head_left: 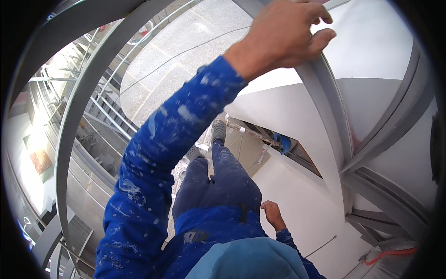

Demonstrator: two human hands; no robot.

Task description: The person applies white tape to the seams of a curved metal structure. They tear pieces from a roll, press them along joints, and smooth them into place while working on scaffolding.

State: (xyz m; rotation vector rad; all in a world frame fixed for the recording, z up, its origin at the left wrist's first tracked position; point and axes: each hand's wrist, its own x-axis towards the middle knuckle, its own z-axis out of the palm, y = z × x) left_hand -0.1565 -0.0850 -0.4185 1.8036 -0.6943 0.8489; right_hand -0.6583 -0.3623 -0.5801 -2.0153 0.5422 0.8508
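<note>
My left arm, in a blue sleeve spattered with white paint, reaches up across the view. My left hand [290,37] is at the top, over a curved grey metal beam [325,102]; whether it touches the beam I cannot tell. Its thumb stands apart from the loosely bent fingers, and nothing shows between them. Low beside my hip is my right hand [274,215], in front of a white wall panel [306,200]. Its fingers curl in, so anything inside them is hidden.
White curved panels sit between grey beams at right. A slot-like opening [278,144] shows a blue object [282,143] inside. My shoes [218,131] rest on a paint-marked narrow surface. At left, curved grey ribs [69,125] and white rails stand before a lower area. A red hose [395,254] lies lower right.
</note>
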